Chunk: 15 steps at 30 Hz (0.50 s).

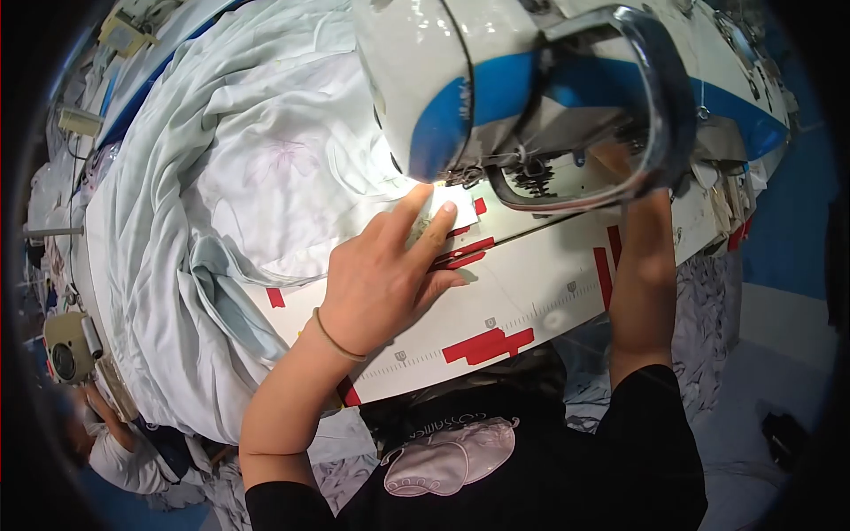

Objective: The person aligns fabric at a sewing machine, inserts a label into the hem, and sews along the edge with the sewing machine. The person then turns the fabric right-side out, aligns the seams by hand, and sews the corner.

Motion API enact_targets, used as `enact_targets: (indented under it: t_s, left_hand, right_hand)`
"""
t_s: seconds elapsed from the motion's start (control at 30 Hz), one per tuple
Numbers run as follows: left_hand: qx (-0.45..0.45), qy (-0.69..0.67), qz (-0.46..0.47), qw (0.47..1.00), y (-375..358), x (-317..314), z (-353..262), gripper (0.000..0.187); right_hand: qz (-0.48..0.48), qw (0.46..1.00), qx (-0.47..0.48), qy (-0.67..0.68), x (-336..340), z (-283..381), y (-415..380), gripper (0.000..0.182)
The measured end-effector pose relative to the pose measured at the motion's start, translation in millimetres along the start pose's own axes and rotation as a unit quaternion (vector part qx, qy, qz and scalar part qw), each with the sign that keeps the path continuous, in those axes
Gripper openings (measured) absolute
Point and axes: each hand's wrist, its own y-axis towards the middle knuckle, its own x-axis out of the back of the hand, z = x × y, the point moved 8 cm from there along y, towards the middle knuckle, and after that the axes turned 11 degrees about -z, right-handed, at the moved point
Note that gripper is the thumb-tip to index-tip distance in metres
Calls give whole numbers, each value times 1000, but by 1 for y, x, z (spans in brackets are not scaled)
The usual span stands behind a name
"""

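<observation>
My left hand (376,265) lies on the edge of a pale printed fabric (283,164), its fingers spread and stretched toward the needle area of a white and blue sewing machine (496,88). The index and middle fingertips press the cloth beside the lit presser foot, and the thumb rests apart over the white work surface. My right hand (620,164) reaches under the machine head at the right. A shiny curved frame (664,106) partly covers it, so its fingers are hidden.
The white table (549,301) carries a printed ruler scale and red tape strips (487,347). Bunched pale cloth (159,265) spreads over its left side. At the far left sits another person (133,456) beside a beige machine (71,347). More patterned fabric hangs below the table at right.
</observation>
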Motion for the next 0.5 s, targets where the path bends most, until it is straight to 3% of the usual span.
enact_targets:
  t_s: [0.23,0.5]
  left_hand:
    - [4,-7,0,1000,1,0,0,67]
    - [13,-7,3,1000,3,-1,3,67]
  right_hand:
    - [15,999,42,-31,9,10,8,11]
    - [35,974,107,-196,-23,-3,-8,8]
